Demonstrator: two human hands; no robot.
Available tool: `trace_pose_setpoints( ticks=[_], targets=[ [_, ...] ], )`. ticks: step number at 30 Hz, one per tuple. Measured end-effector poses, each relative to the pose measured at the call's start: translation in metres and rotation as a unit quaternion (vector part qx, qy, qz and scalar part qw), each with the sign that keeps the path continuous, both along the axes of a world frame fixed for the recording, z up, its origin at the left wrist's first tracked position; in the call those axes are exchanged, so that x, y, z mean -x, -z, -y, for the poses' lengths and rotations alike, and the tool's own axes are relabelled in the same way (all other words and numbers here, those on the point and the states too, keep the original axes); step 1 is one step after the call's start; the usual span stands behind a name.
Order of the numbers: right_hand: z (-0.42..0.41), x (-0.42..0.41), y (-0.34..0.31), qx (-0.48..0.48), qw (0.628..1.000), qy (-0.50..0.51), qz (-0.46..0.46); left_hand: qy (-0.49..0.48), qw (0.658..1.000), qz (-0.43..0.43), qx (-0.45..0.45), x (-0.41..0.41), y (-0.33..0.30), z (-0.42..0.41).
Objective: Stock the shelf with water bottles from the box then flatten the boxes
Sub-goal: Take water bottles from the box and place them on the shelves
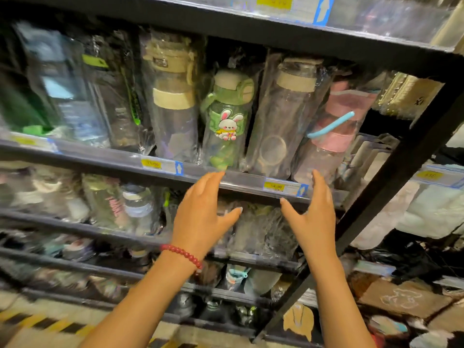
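Observation:
Water bottles in clear plastic bags stand in a row on a black shelf [160, 169]. A green bottle with a bunny sticker [226, 116] stands between two clear bottles with beige bands [173, 101] [283, 116]. A pink bottle with a blue strap [336, 124] leans at the right end. My left hand [203, 212], with a red bead bracelet on the wrist, reaches up with straight fingers just below the green bottle. My right hand [313, 212] is raised beside it, fingers straight, near the pink bottle's base. Both hands hold nothing.
Lower shelves [105, 232] hold more bagged bottles. A black upright post [391, 182] bounds the rack at the right. Cardboard [404, 297] lies on the floor at the lower right among other goods. Yellow price tags [275, 187] line the shelf edges.

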State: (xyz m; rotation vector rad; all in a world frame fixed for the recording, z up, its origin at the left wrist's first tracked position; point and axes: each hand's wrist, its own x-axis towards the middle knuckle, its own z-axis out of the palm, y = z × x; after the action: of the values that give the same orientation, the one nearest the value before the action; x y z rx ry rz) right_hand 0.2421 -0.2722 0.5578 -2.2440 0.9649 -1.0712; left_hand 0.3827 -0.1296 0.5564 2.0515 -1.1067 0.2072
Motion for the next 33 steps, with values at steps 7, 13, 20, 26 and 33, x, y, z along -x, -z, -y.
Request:
trace_pose_setpoints(
  ticks=[7, 13, 20, 26, 33],
  targets=[
    [-0.03, -0.044, -0.006, 0.001, 1.0, -0.029, -0.007, -0.049, 0.998, 0.045, -0.003, -0.037, -0.014, -0.04],
    [-0.01, -0.084, -0.031, 0.014, 0.998, 0.047, 0.049, -0.087, 0.992, 0.055, 0.07, -0.071, -0.041, -0.019],
    [0.027, -0.116, -0.038, -0.011, 0.99, 0.125, 0.064, -0.167, 0.979, -0.018, 0.115, -0.11, -0.046, 0.017],
    [0.034, -0.122, -0.03, -0.026, 0.983, 0.175, 0.044, -0.187, 0.97, -0.078, 0.138, -0.129, -0.039, 0.038],
    [0.051, -0.114, -0.025, -0.02, 0.991, 0.119, 0.064, -0.194, 0.965, -0.074, 0.16, -0.137, -0.034, 0.046]
  ],
)
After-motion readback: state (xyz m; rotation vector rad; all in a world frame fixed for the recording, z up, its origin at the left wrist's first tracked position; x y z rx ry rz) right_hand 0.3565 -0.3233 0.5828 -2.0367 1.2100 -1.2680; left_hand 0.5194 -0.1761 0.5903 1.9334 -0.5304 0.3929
